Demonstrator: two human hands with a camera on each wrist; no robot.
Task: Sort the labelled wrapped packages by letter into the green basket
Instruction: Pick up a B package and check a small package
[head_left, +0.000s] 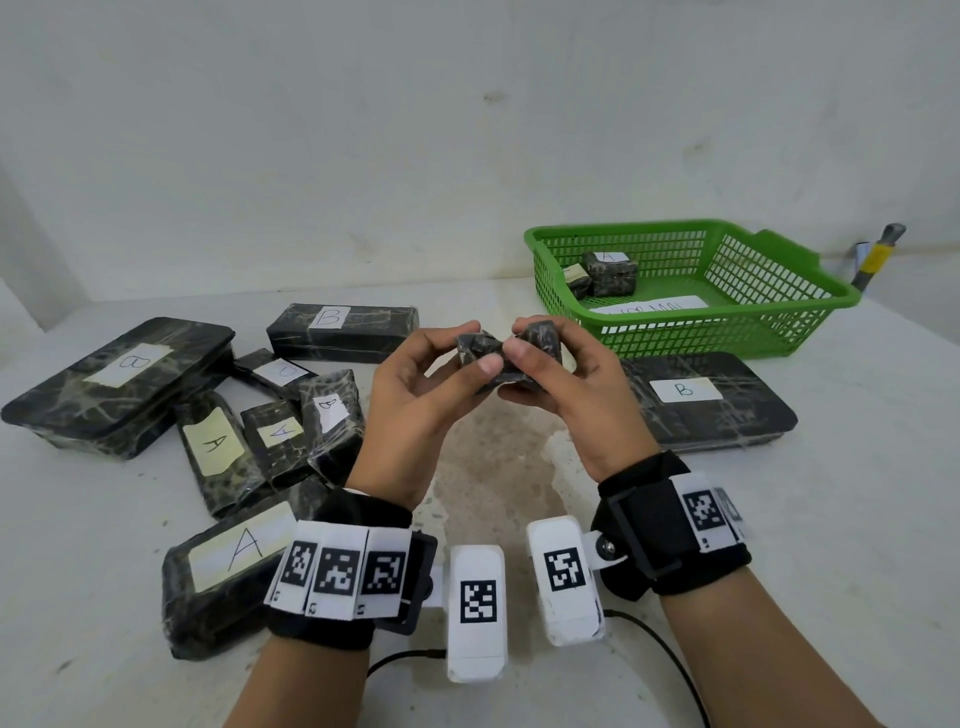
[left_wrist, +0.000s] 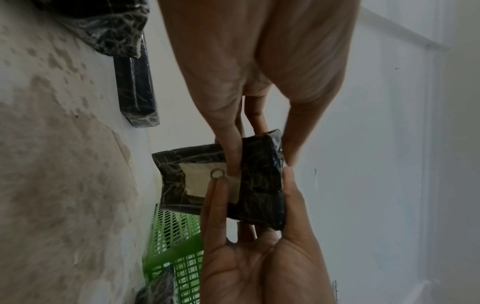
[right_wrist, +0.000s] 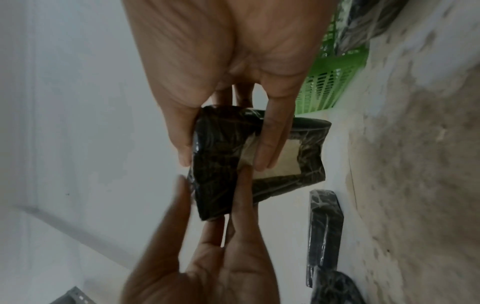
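Observation:
My two hands hold one small black wrapped package (head_left: 506, 358) up above the middle of the table. The left hand (head_left: 475, 348) pinches its left end and the right hand (head_left: 524, 340) its right end. In the left wrist view the package (left_wrist: 259, 195) bears a pale label (left_wrist: 197, 176), half covered by both thumbs, so I cannot read its letter. The right wrist view shows the same package (right_wrist: 218, 164) between thumbs and fingers. The green basket (head_left: 727, 325) stands at the back right and holds two small packages, one labelled A (head_left: 610, 270).
Several wrapped packages lie at the left: a large B (head_left: 119, 384), a B box (head_left: 343, 330), two small A packages (head_left: 213, 447), and a big A (head_left: 228, 571) by my left wrist. A flat B package (head_left: 711, 400) lies before the basket. A yellow-handled tool (head_left: 875, 254) leans on the wall.

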